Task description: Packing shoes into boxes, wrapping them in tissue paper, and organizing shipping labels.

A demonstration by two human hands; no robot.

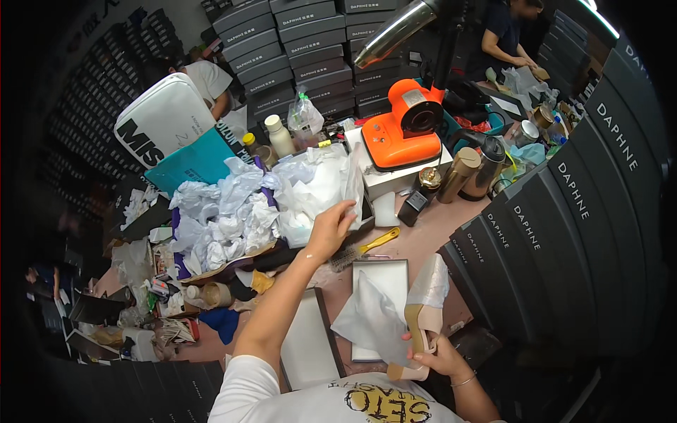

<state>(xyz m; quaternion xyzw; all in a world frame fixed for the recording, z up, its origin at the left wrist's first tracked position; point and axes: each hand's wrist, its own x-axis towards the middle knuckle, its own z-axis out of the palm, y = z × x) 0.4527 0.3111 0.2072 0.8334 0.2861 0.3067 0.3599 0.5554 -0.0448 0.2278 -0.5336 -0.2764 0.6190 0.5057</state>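
Observation:
My right hand (446, 358) grips a beige high-heeled shoe (424, 326), which is tilted with one end wrapped in clear film (430, 282). A thin white sheet (377, 317) hangs beside the shoe, over an open shoebox part (390, 271) with a white inside; whether my fingers hold that sheet too, I cannot tell. Farther forward, my left hand (330, 231) reaches to a box heaped with translucent wrapping sheets (310, 194). Its fingers are pinched at the edge of one wrapping sheet (354, 180). A second shoebox part (307, 342) lies under my left forearm.
Crumpled white paper (226, 218) fills a bin on the left. A yellow-handled brush (381, 241) lies ahead. Beyond it are an orange machine (402, 141), a black bottle (417, 204) and a brown flask (460, 175). Dark shoeboxes (557, 225) are stacked at right. Two people (501, 39) work behind.

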